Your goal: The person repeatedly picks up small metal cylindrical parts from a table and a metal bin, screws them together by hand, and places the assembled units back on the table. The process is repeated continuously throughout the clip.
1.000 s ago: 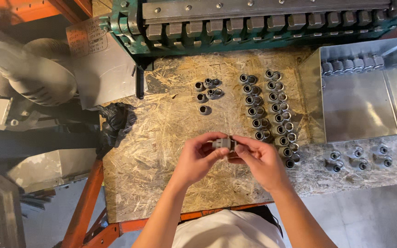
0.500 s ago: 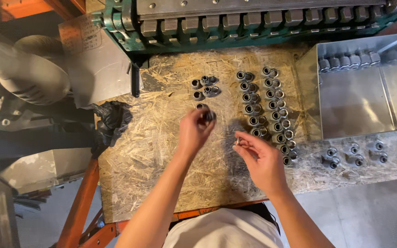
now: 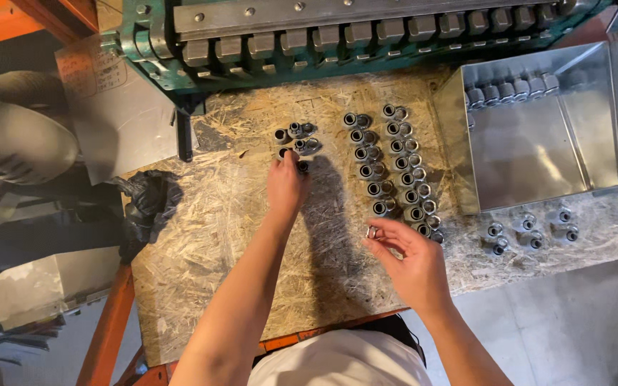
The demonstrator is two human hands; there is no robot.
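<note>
My left hand point(image 3: 285, 184) reaches out over the wood-chip board point(image 3: 237, 236), its fingertips on a small dark metal fitting point(image 3: 302, 166) at the near edge of a small cluster of fittings point(image 3: 296, 136). My right hand point(image 3: 410, 261) stays close to my body and pinches a small silver ring-shaped part point(image 3: 372, 232) between thumb and forefinger. Just beyond that hand, two long rows of similar metal fittings point(image 3: 393, 163) run across the board.
A shiny metal tray point(image 3: 538, 150) at the right holds a row of fittings along its far wall. Several more fittings point(image 3: 531, 232) lie in front of it. A green machine with a row of metal blocks point(image 3: 337, 36) spans the far edge. Dark crumpled gloves point(image 3: 144, 204) lie at the left.
One second ago both hands held a fitting together near my body. They have separated: the left hand has moved out to the small cluster, the right has kept a small part.
</note>
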